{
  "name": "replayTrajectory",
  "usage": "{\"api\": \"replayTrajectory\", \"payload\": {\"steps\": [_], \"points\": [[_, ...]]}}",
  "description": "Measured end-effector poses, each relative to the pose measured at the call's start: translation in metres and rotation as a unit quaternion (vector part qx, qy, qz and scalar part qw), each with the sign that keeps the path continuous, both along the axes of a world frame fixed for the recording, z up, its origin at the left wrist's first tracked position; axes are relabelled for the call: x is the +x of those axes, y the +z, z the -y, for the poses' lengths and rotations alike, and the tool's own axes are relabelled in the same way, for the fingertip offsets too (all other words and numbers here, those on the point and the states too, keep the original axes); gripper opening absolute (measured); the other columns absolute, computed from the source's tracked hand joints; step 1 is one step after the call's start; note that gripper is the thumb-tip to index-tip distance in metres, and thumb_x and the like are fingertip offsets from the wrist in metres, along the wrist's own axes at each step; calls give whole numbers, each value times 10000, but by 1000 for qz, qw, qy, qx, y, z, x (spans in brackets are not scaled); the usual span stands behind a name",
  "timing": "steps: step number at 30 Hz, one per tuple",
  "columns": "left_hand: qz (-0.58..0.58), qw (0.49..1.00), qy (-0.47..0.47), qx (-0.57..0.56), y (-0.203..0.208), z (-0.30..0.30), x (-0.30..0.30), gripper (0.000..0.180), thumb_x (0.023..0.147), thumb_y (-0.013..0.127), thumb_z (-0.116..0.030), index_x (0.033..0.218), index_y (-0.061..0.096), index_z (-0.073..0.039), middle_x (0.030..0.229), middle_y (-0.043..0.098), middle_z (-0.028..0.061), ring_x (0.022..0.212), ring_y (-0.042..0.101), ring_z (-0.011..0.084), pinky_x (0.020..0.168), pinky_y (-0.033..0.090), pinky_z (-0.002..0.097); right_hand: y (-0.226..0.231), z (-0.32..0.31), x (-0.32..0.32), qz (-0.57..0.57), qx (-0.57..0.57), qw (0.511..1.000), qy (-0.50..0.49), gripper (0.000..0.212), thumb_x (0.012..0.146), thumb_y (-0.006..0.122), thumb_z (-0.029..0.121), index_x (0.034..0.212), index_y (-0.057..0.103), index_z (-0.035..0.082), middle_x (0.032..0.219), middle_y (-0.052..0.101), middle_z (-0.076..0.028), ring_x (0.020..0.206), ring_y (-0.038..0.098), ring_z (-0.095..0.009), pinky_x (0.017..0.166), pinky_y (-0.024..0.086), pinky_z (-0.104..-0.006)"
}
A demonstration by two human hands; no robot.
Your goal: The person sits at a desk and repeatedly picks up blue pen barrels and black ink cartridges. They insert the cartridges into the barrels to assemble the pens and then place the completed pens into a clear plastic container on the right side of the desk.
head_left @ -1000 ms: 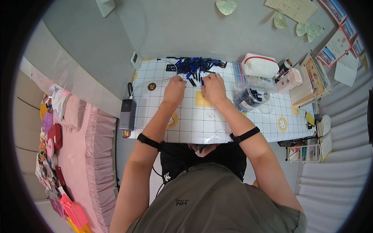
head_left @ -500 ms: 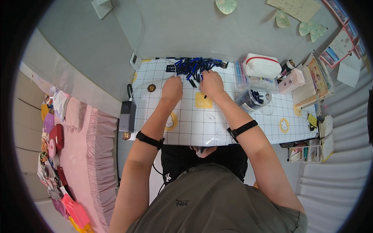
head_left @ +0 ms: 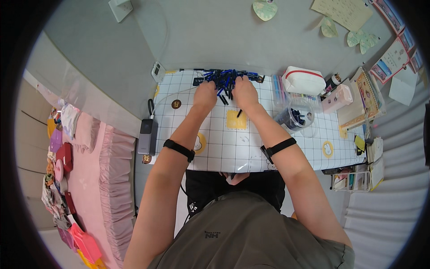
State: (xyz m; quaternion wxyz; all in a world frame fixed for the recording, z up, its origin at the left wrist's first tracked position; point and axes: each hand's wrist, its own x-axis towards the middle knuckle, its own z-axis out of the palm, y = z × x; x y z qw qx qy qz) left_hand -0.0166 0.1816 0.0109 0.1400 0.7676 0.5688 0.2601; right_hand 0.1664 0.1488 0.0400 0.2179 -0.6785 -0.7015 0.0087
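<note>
A heap of short black and blue pen-like sticks [head_left: 226, 80] lies at the far edge of the table. At its left side is my left hand [head_left: 206, 95], fingers curled down against the sticks. My right hand [head_left: 245, 92] bends its fingers into the heap's right side. Both sets of fingertips are hidden, so I cannot make out what they pinch. One loose black stick [head_left: 239, 113] rests on a yellow square printed on the tabletop, below my right hand. To the right stands a clear round tub [head_left: 286, 121] with more dark sticks inside.
The grid-patterned table [head_left: 179, 127] carries a grey power bank [head_left: 146, 139] with a cable at the left. At the right are a white pouch [head_left: 304, 81], a pink box [head_left: 337, 97], colored pens [head_left: 278, 89] and upright notebooks [head_left: 360, 96]. A wall rises behind.
My left hand has moved right and forward, up against the heap. My right hand has shifted slightly forward into the sticks. The loose black stick shows more fully.
</note>
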Motion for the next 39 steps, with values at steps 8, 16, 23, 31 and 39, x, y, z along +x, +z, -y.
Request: {"api": "replayTrajectory", "payload": {"steps": [8, 16, 23, 31, 39], "points": [[-9, 1000, -9, -7, 14, 5, 11, 317, 910, 891, -266, 1026, 786, 9, 1064, 768, 237, 1020, 754, 430, 887, 622, 506, -5, -22, -4, -50, 27, 998, -1, 195, 1006, 767, 183, 1078, 725, 7, 1105, 735, -206, 1050, 738, -417, 880, 611, -505], [-37, 993, 25, -112, 27, -12, 16, 297, 858, 942, -238, 1001, 818, -10, 1092, 817, 209, 1048, 794, 386, 907, 654, 467, 18, -36, -26, -26, -110, 990, -84, 274, 963, 831, 275, 1048, 819, 15, 1043, 817, -220, 986, 801, -422, 833, 661, -499], [-34, 996, 6, -86, 11, -28, 2, 256, 727, 974, -195, 885, 842, -43, 942, 824, 165, 915, 797, 368, 872, 645, 439, 29, -47, -32, -18, -143, 985, -97, 295, 888, 846, 220, 1073, 827, -9, 1096, 828, -218, 1035, 813, -405, 871, 677, -470], [-99, 991, -6, -91, 29, -9, -7, 123, 831, 828, -2, 952, 826, 20, 1063, 813, 254, 1056, 797, 411, 932, 660, 453, 49, -47, -33, -72, -206, 967, -127, 289, 889, 824, 199, 1116, 838, 22, 1173, 828, -193, 1102, 811, -363, 900, 673, -442], [-176, 983, -20, -44, 36, 23, -13, 131, 864, 752, 32, 980, 809, 16, 1059, 796, 267, 1029, 791, 430, 897, 658, 469, 46, -39, -21, -107, -148, 978, -102, 273, 876, 758, 219, 1025, 835, 3, 1063, 820, -232, 1040, 789, -424, 888, 659, -489]]}}
